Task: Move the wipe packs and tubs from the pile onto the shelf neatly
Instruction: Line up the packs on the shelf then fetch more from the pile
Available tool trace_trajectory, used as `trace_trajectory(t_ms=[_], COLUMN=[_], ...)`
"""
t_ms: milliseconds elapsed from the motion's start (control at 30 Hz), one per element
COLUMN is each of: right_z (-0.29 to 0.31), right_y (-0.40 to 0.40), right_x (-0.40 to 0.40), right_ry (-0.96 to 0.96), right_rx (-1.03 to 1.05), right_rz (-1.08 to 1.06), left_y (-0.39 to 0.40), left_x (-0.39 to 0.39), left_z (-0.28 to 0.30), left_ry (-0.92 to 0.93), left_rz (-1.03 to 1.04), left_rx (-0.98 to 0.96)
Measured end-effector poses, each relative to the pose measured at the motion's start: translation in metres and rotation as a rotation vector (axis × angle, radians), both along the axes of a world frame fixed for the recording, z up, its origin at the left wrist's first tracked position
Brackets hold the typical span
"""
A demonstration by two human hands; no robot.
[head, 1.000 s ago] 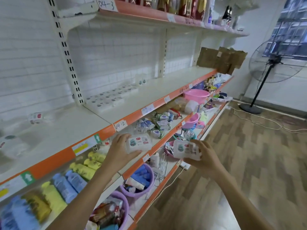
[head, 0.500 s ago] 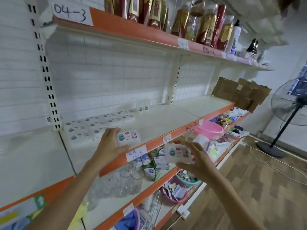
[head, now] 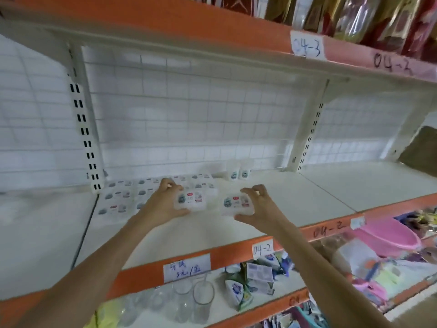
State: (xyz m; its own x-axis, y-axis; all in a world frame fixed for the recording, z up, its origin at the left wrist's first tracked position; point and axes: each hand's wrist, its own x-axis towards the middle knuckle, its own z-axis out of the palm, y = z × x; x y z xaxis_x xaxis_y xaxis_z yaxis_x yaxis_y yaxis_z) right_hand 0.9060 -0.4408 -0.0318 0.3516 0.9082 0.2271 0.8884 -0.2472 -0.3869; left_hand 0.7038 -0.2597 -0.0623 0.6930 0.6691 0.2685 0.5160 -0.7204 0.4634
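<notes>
While you reach over the white shelf (head: 236,233), each of your hands has one wipe pack in it. Your left hand (head: 163,204) grips a pack (head: 191,200) with the thumb under its near edge and the fingers curled over the far edge, and your right hand (head: 257,207) pinches a second pack (head: 236,203) in the same way. The two packs are side by side, near each other but not touching. I cannot tell if they already rest on the shelf board or are a little above it, because the picture is blurred there. Just behind and to the left of your hands lie the rows of packs (head: 123,197) already placed, flat and in quite regular lines near the back grid. Two small tubs (head: 238,172) stand upright at the back, to the right of these rows. So, in my judgement, a good part of the work is done, and this step is the setting down of two more packs at the right end of the rows. The pile itself is not clearly visible now; on the lower shelf you can see some loose white packages (head: 255,280), but I cannot say if they are the pile. How many packs are left, the picture does not tell. Much free place is left on the shelf to the right.
</notes>
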Motion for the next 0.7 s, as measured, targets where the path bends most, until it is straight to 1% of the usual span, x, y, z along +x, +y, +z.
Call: trace_trajectory(t_ms=[200,333,567,700], right_z=[-0.020,-0.032,-0.045,-0.053], right_y=[0.059,0.083,0.102,0.105], right_x=[0.041,0.048,0.044,0.045], right_ry=[0.069,0.156,0.352,0.515], right_rx=[-0.114,-0.163,-0.132,-0.042], right_rz=[0.163,0.228,0.299,0.277], left_y=[0.007,0.007,0.000,-0.003], left_x=[0.016,0.018,0.011,0.000], left_z=[-0.001,-0.004,-0.013,-0.023], left_ry=[0.216,0.278,0.251,0.142], left_rz=[0.188,0.268,0.342,0.355], left_rx=[0.096,0.121,0.100,0.077])
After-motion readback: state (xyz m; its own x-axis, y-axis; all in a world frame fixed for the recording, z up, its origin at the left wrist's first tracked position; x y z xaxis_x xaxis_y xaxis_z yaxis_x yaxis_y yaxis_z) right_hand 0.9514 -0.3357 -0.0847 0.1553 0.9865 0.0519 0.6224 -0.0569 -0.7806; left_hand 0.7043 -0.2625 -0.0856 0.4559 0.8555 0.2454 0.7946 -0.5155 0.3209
